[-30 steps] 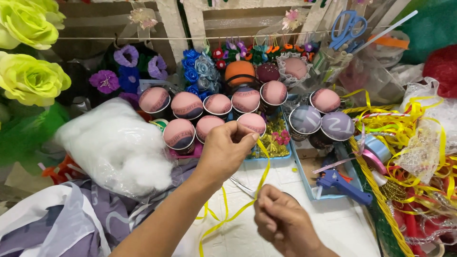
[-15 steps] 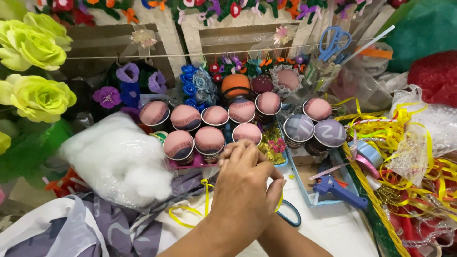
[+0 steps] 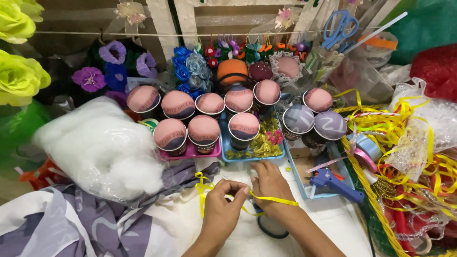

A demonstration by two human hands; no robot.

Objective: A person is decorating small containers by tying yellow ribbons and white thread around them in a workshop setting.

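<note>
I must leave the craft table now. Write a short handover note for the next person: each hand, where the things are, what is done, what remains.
Left hand: fingers pinch the yellow ribbon near the front of the table.
Right hand: rests over the same ribbon, which runs across its wrist; whether its fingers grip it is hidden.
Things: fabric-topped cups stand in rows behind the hands, some on a pink tray, one on a blue tray. White stuffing lies to the left, a blue glue gun to the right.
Done: the cups are covered.
Left: the ribbon is loose, tied to no cup.
</note>
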